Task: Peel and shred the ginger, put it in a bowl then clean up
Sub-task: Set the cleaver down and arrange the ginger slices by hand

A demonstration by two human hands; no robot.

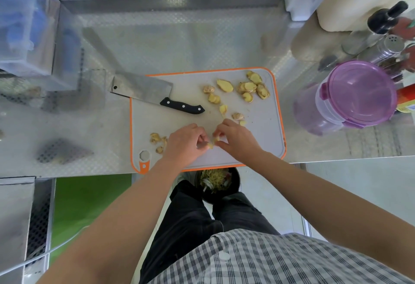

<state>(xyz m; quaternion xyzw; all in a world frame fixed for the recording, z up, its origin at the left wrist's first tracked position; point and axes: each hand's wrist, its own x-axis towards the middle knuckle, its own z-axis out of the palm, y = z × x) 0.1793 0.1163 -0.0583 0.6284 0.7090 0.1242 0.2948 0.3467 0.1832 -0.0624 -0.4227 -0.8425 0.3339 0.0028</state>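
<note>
The metal surface (179, 43) spreads out beyond and to both sides of the hands. On it lies a pale cutting board (265, 131) with an orange rim, and both hands work over its near edge. Well off to the right of the right hand stands a clear container (359, 92) with a purple lid, on the surface beside the board. Beyond the left hand a cleaver (143, 87) lies flat. Its black handle (182, 106) rests on the board and points towards the hands, while the blade hangs over the board's left edge onto the surface. Below the hands, under the surface's edge and at the person's legs, a dark bin (215, 180) holds pale scraps.

The left hand (186, 143) and right hand (235, 139) are drawn close together, fingertips almost meeting. Both pinch one small ginger piece (213, 142) between them, just above the board. What the fingers are doing to it is too small to tell.

Beyond the right hand, towards the board's far right corner, lie ginger chunks (249, 87), yellow where cut, with a few trailing back towards the fingers. Just left of the left hand, a few brownish ginger bits (157, 140) sit on the board.
</note>
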